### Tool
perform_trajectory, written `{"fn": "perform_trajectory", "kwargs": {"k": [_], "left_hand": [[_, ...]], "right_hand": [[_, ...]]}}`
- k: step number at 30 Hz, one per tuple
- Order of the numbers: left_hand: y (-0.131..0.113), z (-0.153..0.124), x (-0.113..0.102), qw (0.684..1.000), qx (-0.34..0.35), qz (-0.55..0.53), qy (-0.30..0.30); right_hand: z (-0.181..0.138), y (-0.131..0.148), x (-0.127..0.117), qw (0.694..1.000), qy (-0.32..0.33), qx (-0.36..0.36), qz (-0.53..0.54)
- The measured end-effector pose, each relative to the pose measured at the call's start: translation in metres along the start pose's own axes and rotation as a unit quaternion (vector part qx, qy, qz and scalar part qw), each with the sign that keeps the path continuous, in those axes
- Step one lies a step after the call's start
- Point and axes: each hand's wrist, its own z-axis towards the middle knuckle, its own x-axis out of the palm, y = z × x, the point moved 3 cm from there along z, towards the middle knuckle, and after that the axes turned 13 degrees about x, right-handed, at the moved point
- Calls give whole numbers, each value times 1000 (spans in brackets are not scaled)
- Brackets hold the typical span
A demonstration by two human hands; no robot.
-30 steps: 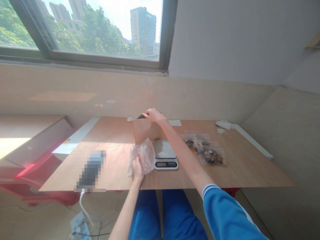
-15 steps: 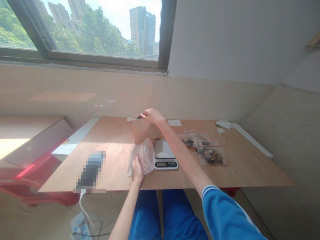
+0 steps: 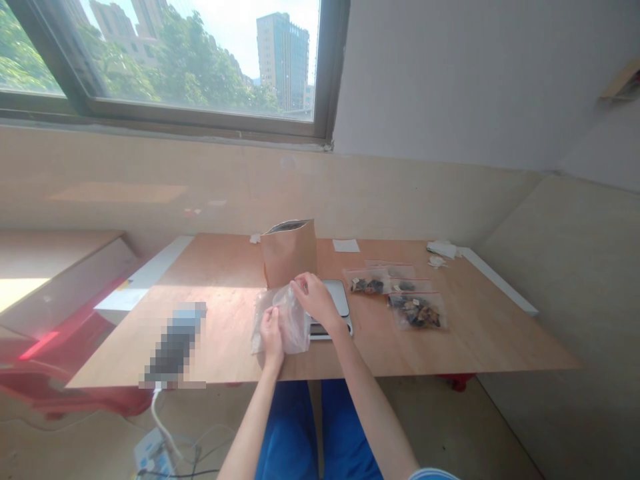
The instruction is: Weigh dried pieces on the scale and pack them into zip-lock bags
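Between my hands is a clear plastic bag point(image 3: 295, 330), held just above the front of the table. My left hand point(image 3: 273, 333) is closed on its left side, thumb on top. The fingers of my right hand point(image 3: 313, 297) pinch its upper right edge. Behind the bag a brown kraft paper bag point(image 3: 289, 253) stands upright with its mouth open; its contents cannot be made out. A white kitchen scale point(image 3: 337, 293) lies under my right hand and forearm, its display partly covered.
Several zip bags of dark dried pieces point(image 3: 419, 311) lie right of the scale. A pixelated dark device point(image 3: 175, 343) with a white cable point(image 3: 163, 420) rests at left. A white paper point(image 3: 346, 245) and scraps point(image 3: 443, 250) are along the back edge of the table point(image 3: 490, 347).
My right hand has come down from the paper bag's mouth to the plastic bag's upper edge. The paper bag's mouth now shows open. My left hand keeps its hold.
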Motion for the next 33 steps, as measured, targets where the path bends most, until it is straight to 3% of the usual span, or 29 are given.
{"fn": "perform_trajectory", "kwargs": {"k": [5, 11, 13, 18, 23, 26, 29, 31, 33], "left_hand": [[-11, -13, 4, 999, 19, 4, 40], [-27, -20, 12, 994, 48, 57, 84], [-33, -19, 13, 993, 53, 74, 71], [-48, -11, 9, 986, 65, 154, 18], [-63, 11, -1, 945, 86, 313, -30], [-68, 28, -7, 928, 77, 365, -15], [-65, 40, -15, 909, 71, 410, 3], [-62, 42, -21, 882, 101, 460, -2], [-61, 39, -22, 853, 164, 495, -11]], "right_hand": [[-17, -49, 8, 975, 5, 128, 182], [-31, -81, 2, 926, 19, 174, 335], [-40, -85, 7, 919, 59, 192, 339], [-66, -83, 30, 893, 247, 194, 323], [-64, -76, 26, 896, 275, 135, 323], [-42, -87, 3, 936, 195, 108, 272], [-9, -113, -29, 987, 15, 94, 130], [11, -131, -46, 994, -73, 81, -4], [27, -149, -57, 986, -109, 91, -86]]}}
